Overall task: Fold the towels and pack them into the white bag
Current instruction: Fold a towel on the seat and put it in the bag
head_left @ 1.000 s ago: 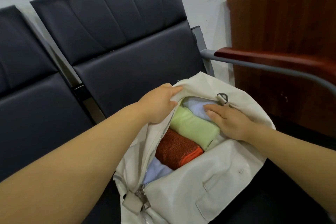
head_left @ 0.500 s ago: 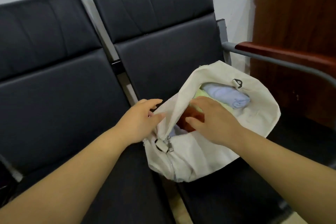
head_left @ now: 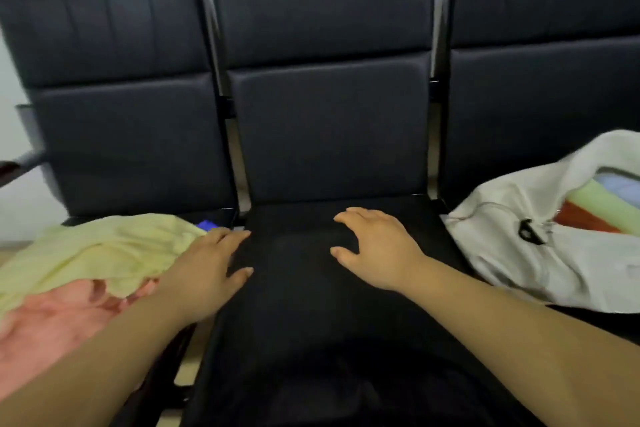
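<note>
Both hands have been pulled out of the white bag point(head_left: 512, 253), and the view has been swung left to the middle seat point(head_left: 311, 315).

Head view:
- The left hand point(head_left: 207, 267) is held flat and empty, fingers extended, at the left edge of the middle seat. Its fingertips are just beside the yellow towel point(head_left: 104, 250); contact cannot be confirmed because of blur.
- The right hand point(head_left: 377, 250) is spread with loosely curved fingers over the middle seat. Nothing is gripped.
- The white bag is left slumped on the right seat with its mouth open. Rolled green point(head_left: 606, 201), orange point(head_left: 585, 220) and pale blue point(head_left: 620, 184) towels are seen inside.
- The yellow towel is heaped unfolded on the left seat, partly over a pink towel point(head_left: 52, 319) at the near left corner. A small blue item point(head_left: 206, 224) is seen at the seat's back edge and cannot be identified.

Handling: both loose towels are judged light, soft and limp, and not fragile. A mid-cloth grab would only bunch them. The yellow towel is best taken by a hem or two corners and spread on the middle seat. The pink one may be dragged along.
</note>
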`<state>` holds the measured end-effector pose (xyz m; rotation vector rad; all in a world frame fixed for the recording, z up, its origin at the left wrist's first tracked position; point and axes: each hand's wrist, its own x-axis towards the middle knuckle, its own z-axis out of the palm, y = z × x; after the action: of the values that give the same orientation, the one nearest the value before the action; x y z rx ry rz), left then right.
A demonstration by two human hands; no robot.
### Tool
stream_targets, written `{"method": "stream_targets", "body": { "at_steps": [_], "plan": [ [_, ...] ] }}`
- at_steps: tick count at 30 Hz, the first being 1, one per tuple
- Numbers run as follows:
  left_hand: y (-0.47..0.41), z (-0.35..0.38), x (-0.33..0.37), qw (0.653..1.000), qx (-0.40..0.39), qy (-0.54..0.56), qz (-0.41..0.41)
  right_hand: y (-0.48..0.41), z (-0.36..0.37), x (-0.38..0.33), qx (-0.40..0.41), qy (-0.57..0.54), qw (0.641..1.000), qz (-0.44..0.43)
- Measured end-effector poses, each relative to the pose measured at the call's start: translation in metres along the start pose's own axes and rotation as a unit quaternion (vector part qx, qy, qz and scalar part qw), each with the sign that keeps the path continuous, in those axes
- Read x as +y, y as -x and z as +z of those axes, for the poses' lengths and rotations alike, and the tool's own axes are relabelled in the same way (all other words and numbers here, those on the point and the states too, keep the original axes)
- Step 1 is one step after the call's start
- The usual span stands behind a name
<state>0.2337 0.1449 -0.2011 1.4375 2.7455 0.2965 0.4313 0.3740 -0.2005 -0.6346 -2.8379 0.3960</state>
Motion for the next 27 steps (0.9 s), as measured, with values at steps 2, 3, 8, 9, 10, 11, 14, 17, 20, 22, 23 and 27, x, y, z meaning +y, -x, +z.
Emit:
{"method": "stream_targets", "body": {
  "at_steps": [2, 3, 8, 9, 10, 11, 14, 17, 20, 22, 23, 27],
  "plan": [
    [0.020, -0.016, -0.047, 0.999, 0.024, -0.006, -0.039, -0.027, 0.022, -0.045, -0.037, -0.009, 0.999, -0.033],
    [0.030, -0.024, -0.071, 0.997, 0.036, -0.013, -0.065, -0.040, 0.035, -0.069, -0.055, -0.017, 0.997, -0.050],
    [0.078, -0.035, -0.172, 0.979, 0.090, -0.004, -0.183, -0.101, 0.095, -0.177, -0.114, -0.076, 0.984, -0.110],
    [0.083, -0.033, -0.185, 0.976, 0.085, 0.003, -0.200, -0.112, 0.105, -0.195, -0.120, -0.087, 0.982, -0.116],
    [0.084, -0.033, -0.198, 0.973, 0.083, 0.008, -0.213, -0.124, 0.115, -0.211, -0.126, -0.097, 0.980, -0.120],
    [0.083, -0.032, -0.209, 0.970, 0.085, 0.012, -0.226, -0.135, 0.125, -0.226, -0.132, -0.103, 0.978, -0.121],
    [0.070, -0.026, -0.238, 0.965, 0.105, 0.019, -0.240, -0.168, 0.149, -0.254, -0.145, -0.101, 0.977, -0.122],
    [0.052, -0.019, -0.267, 0.963, 0.091, 0.026, -0.253, -0.193, 0.169, -0.263, -0.168, -0.099, 0.974, -0.116],
    [0.038, -0.012, -0.292, 0.958, 0.074, 0.079, -0.264, -0.206, 0.187, -0.258, -0.190, -0.129, 0.968, -0.097],
    [0.031, -0.009, -0.301, 0.952, 0.099, 0.102, -0.269, -0.211, 0.194, -0.254, -0.188, -0.158, 0.966, -0.085],
    [0.029, -0.008, -0.305, 0.948, 0.125, 0.119, -0.269, -0.214, 0.194, -0.252, -0.183, -0.174, 0.964, -0.082],
    [0.024, -0.028, -0.306, 0.925, 0.184, 0.186, -0.275, -0.222, 0.172, -0.248, -0.125, -0.228, 0.961, -0.090]
  ]
}}
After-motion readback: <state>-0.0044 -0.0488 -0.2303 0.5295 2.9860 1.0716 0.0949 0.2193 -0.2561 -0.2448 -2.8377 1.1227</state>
